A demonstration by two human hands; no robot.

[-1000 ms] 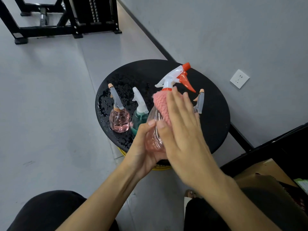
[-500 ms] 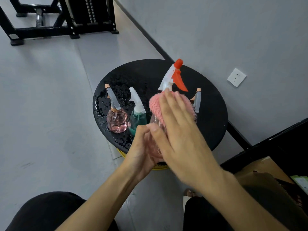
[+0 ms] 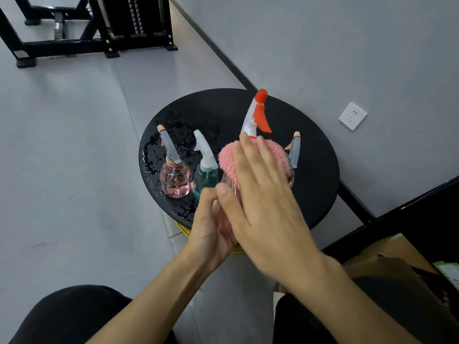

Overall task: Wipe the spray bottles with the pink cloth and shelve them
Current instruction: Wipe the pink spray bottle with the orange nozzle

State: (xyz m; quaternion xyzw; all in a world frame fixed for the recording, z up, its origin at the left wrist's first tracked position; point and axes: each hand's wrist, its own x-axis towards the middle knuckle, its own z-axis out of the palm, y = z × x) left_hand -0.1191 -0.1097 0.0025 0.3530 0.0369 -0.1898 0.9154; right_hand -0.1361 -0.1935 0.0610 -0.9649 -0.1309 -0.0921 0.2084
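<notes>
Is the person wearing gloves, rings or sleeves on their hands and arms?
No gloves. The left hand and the right hand are both bare, with no rings or watch showing. The forearms are bare too, with no sleeves in view. The only clothing that shows is black trousers at the knees.

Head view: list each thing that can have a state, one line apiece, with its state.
orange-trigger bottle: gripped low by left hand, pink cloth against its shoulder.
pink cloth: pressed under right hand.
left hand: curled round that bottle.
right hand: fingers straight, pressing.
pink bottle: upright on stool top.
green bottle: upright there.
fourth bottle: mostly hidden behind right hand.
stool top: droplets around the pink bottle.
</notes>
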